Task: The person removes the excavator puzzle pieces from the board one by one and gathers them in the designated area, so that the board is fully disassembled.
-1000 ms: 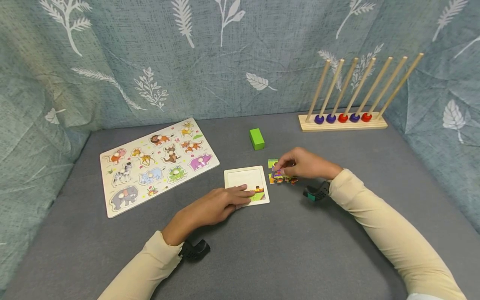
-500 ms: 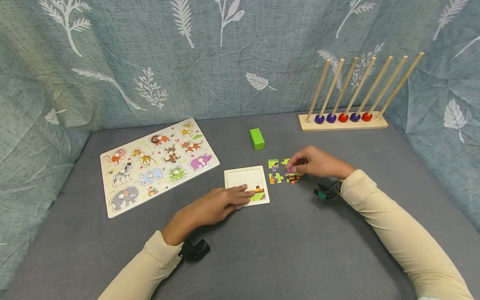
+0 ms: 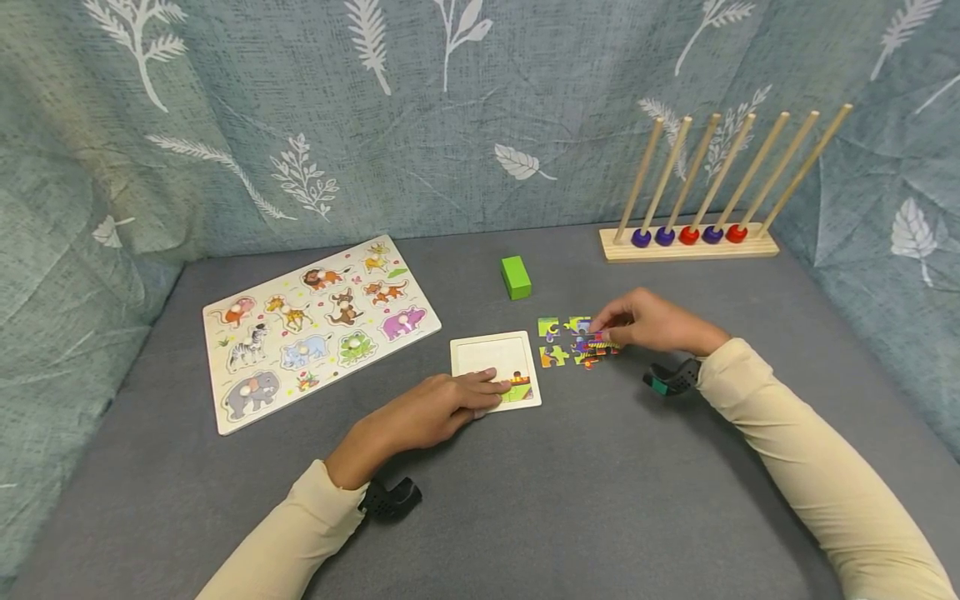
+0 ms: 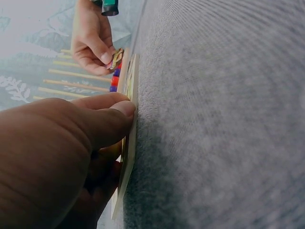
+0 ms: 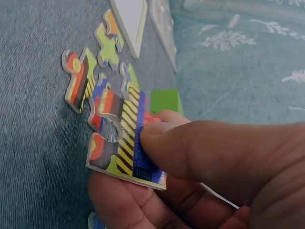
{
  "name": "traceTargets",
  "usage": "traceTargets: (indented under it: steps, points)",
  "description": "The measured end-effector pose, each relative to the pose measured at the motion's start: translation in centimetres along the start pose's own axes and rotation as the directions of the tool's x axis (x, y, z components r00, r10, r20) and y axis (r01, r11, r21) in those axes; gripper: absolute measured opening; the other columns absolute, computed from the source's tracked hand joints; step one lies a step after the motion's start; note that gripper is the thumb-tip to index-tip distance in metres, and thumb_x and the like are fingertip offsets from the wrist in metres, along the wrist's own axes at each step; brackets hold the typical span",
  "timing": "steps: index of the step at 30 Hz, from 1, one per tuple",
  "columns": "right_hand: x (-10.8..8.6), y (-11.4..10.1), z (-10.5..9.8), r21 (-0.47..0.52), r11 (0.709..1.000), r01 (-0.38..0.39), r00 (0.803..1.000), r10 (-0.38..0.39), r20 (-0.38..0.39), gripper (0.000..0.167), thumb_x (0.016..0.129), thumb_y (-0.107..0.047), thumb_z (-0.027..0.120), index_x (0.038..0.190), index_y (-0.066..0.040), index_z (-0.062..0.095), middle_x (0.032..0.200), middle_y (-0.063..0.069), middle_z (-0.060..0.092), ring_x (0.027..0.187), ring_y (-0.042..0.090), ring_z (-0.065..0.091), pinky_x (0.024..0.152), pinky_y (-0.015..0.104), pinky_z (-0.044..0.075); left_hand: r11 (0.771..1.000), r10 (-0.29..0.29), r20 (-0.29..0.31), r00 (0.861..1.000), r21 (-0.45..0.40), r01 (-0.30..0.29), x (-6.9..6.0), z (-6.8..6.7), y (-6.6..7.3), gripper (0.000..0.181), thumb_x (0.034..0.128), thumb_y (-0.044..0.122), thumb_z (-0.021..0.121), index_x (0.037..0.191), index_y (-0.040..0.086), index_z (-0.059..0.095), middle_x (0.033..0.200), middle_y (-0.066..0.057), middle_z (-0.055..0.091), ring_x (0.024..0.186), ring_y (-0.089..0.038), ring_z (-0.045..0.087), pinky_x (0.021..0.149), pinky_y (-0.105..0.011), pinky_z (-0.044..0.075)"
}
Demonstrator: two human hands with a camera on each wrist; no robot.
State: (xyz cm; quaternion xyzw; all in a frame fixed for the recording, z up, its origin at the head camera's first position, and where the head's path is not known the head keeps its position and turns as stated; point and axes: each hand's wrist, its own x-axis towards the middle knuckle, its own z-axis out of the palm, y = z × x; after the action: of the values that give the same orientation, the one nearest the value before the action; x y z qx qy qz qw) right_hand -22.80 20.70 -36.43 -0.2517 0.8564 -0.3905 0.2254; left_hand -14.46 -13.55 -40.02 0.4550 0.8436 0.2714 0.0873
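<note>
Evidently, the left hand (image 3: 442, 407) lies with fingers extended over the near part of the puzzle tray (image 3: 487, 357), its grip loose, probably steadying it on the counter (image 3: 510, 492). The right hand (image 3: 651, 323) has a narrow grip, pinching a striped puzzle piece (image 5: 125, 155) along one side, which leaves its notch showing; it is raised above loose pieces (image 3: 553, 357) just right of the tray. Those lie flat between tray and right hand, while the left fingers partly cover the fitted pieces (image 3: 519, 391). The green block (image 3: 516, 277), animal board (image 3: 285, 387) and peg rack (image 3: 622, 250) stay out of the way.
</note>
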Motion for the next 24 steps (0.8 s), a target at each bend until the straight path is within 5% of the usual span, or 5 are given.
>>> traceTargets:
  steps: [24]
  points:
    - [-0.29, 0.99, -0.34, -0.071, 0.997, 0.012, 0.999, -0.009, 0.040, 0.015, 0.091, 0.006, 0.061, 0.102, 0.006, 0.072, 0.096, 0.012, 0.071, 0.078, 0.017, 0.063, 0.064, 0.029, 0.052, 1.000, -0.018, -0.007, 1.000, -0.014, 0.018, -0.04, 0.10, -0.02, 0.035, 0.0951, 0.003, 0.061, 0.130, 0.005, 0.063, 0.138, -0.003, 0.055, 0.135, -0.022, 0.042, 0.103, -0.041, 0.041]
